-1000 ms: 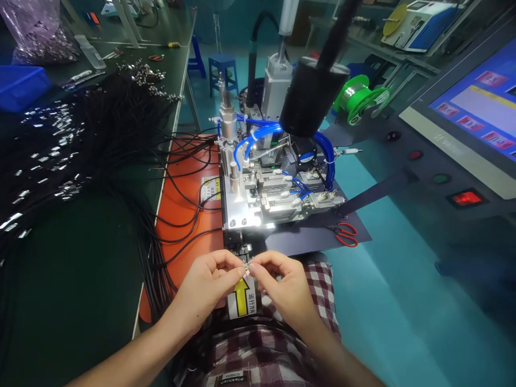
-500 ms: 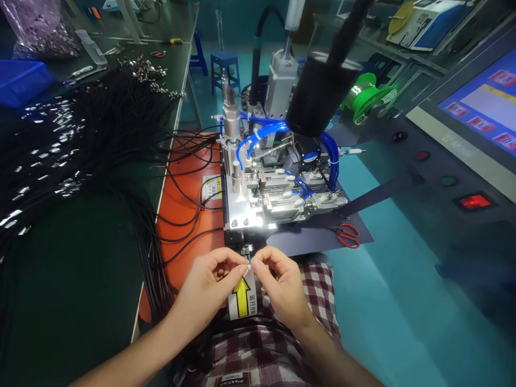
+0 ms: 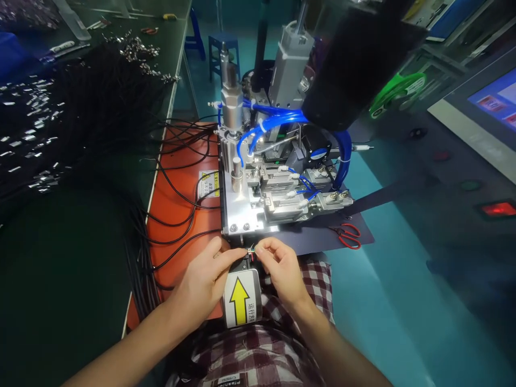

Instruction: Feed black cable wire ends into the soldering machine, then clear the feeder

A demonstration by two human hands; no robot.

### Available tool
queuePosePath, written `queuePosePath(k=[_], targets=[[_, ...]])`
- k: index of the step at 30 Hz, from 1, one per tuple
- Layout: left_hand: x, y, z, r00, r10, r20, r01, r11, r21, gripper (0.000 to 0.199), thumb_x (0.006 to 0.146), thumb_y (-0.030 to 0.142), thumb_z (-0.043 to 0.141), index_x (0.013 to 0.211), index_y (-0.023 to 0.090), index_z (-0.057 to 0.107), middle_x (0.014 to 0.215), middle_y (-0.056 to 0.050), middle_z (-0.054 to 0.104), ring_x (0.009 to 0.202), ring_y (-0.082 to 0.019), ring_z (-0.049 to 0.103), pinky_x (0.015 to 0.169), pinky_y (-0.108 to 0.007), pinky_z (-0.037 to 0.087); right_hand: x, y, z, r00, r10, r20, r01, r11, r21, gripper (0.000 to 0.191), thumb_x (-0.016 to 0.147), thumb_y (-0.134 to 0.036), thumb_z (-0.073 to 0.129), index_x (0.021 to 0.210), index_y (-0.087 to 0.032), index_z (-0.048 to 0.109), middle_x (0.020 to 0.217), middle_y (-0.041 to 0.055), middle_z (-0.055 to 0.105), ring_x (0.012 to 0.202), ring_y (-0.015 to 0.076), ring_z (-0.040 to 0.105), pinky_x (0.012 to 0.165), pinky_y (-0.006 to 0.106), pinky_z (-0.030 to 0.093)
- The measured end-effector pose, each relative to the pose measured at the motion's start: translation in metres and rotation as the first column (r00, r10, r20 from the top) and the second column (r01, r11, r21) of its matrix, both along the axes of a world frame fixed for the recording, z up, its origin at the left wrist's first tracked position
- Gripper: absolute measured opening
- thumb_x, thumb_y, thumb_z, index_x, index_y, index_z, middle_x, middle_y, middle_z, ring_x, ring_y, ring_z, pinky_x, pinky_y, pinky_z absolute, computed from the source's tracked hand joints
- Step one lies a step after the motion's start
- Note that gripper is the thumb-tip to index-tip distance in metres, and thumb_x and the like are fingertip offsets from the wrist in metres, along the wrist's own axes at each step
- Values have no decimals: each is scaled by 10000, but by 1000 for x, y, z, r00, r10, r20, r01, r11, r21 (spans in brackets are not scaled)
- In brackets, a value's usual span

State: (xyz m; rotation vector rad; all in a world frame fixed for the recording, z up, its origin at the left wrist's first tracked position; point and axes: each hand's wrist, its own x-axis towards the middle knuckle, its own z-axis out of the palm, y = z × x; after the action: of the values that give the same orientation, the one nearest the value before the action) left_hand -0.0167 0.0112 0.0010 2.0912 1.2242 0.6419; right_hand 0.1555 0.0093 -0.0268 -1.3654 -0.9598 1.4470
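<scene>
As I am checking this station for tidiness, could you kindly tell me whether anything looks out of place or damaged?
Nothing looks plainly damaged or spilled. The untidiest spot is the black cables heaped loosely on the dark table, some trailing over its edge toward the machine.

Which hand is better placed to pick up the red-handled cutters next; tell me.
The right hand, probably: the cutters lie to its right, farther from the left hand. Both are busy at thin wires, though.

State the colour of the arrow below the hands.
The arrow is yellow, outlined black; see the head view.
</scene>
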Motion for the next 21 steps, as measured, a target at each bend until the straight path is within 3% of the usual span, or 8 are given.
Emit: queuePosePath(k=[6,21], targets=[[-1,1,-4,999,-37,-28,37,999,-13,347,889,101,395,1161,165,601,931,-73,508,821,-148,570,692,-228,492,1,2,-2,1000,15,-21,-16,999,-39,186,783,-327,610,688,-179,549,593,-43,443,525,103,355,506,248,285],[0,0,-7,1000,-15,-25,17,993,113,350,863,38,411,1130,119,623,819,-36,459,684,-109,554,602,-199,480,0,3,-1,1000,10,-3,-10,998,-61,199,769,-334,603,692,-161,543,590,-35,461,523,96,364,497,235,297]])
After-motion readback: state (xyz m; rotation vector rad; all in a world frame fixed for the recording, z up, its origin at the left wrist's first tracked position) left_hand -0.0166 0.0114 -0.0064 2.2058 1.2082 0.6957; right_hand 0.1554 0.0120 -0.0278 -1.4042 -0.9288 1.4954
